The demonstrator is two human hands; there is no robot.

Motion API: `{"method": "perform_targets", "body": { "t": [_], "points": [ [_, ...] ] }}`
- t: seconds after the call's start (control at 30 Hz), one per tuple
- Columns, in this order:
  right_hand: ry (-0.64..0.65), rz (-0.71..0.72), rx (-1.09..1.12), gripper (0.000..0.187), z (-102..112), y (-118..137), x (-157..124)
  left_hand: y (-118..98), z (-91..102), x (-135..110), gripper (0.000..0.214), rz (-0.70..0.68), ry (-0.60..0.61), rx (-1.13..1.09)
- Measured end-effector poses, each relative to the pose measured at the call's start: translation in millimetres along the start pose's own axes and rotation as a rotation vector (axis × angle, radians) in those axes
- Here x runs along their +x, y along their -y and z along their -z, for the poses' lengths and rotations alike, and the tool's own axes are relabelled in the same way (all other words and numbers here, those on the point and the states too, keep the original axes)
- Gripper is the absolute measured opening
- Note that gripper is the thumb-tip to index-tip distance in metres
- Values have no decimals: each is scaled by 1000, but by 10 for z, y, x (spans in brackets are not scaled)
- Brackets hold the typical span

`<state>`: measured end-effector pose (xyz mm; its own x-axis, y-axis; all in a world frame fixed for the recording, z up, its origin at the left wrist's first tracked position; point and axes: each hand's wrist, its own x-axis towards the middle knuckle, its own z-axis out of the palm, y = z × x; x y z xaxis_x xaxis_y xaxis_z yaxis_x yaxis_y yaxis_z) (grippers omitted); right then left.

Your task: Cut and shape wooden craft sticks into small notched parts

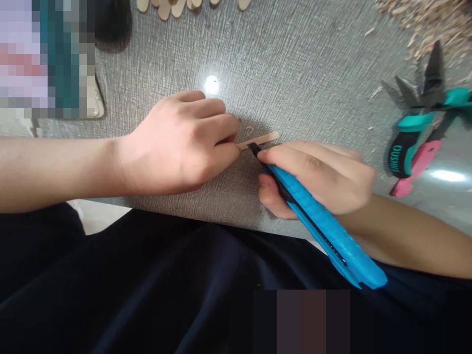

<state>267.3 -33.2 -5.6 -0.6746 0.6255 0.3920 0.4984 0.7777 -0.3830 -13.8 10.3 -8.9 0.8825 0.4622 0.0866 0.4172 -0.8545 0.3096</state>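
Observation:
My left hand [191, 142] is closed, its thumb and forefinger pinching one end of a thin wooden stick [271, 138] with a rounded tip. The stick points right and slightly away from me, just above or on the table; I cannot tell which. In my right hand [320, 172] is a blue utility knife [324, 216], held like a pen with its body slanting down toward my lap. Its dark blade end meets the stick near my left fingertips. A small curled wood shaving [250, 130] lies just beyond the stick.
Pliers [409, 132] with black and teal handles lie at the right, beside a pink tool [418, 164]. A heap of wood shavings [438, 24] covers the far right corner. Rounded ends of several wooden sticks [177, 7] show at the far edge. A dark object [112, 24] stands far left.

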Motion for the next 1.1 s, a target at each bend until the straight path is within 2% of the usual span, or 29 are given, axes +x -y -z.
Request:
{"method": "perform_targets", "body": {
  "t": [0.23,0.43,0.63,0.8,0.97,1.1],
  "points": [
    [0,-40,-16,14,-11,81,25,-18,36,45,59,23,32,-32],
    [94,-7,-15,19,54,151,80,-37,24,-3,52,70,15,-53],
    [79,-93,-18,20,-12,189,91,-44,12,-26,50,103,1,-121],
    [39,-20,-7,21,-58,137,22,-44,-40,-63,46,166,-72,-168],
    [-53,44,30,22,-5,76,-16,-35,-65,-68,46,100,-42,-113],
    [-37,17,16,22,-23,67,-1,-28,-46,-51,46,28,-42,38]
  ]
}}
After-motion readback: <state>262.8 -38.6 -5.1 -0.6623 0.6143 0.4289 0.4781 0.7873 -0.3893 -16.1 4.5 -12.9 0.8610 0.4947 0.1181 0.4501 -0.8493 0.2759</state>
